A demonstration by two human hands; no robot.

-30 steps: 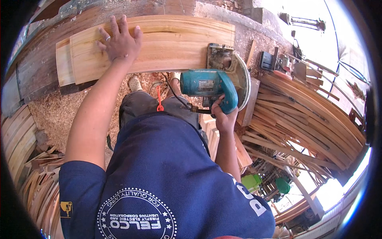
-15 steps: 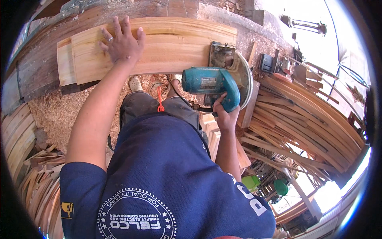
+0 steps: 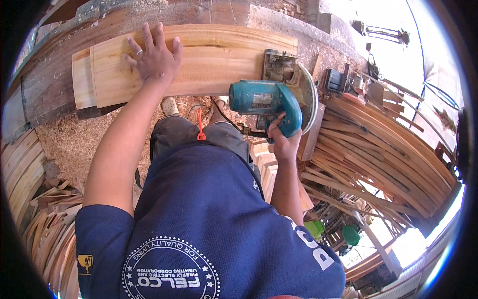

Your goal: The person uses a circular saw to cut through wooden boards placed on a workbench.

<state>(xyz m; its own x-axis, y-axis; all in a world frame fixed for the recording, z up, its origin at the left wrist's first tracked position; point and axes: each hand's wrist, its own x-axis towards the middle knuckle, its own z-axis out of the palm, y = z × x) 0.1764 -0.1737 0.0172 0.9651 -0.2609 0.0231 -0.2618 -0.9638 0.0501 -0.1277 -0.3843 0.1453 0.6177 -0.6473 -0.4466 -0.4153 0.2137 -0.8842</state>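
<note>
My left hand (image 3: 157, 62) lies flat with spread fingers on a wide, pale wooden board (image 3: 214, 57), towards its left end. Under that board a second board (image 3: 83, 82) sticks out at the left. The rear handle of a teal circular saw (image 3: 256, 97) is wrapped by my right hand (image 3: 285, 135). Its metal base (image 3: 274, 67) rests at the board's right end, by the near edge. On the saw's right side a round guard (image 3: 307, 94) hides the blade. A dark power cord (image 3: 226, 117) runs from the handle towards my legs.
The boards lie on a dark workbench (image 3: 50, 94) dusted with shavings. Stacked wood strips (image 3: 378, 149) fill the right side; curved wood pieces (image 3: 50, 239) lie at the lower left. Sawdust (image 3: 74, 144) covers the floor around my feet. A black box-like object (image 3: 333, 78) sits right of the saw.
The saw has shifted very slightly away from me along the board's right end. My left hand stays flat in the same place on the board.
</note>
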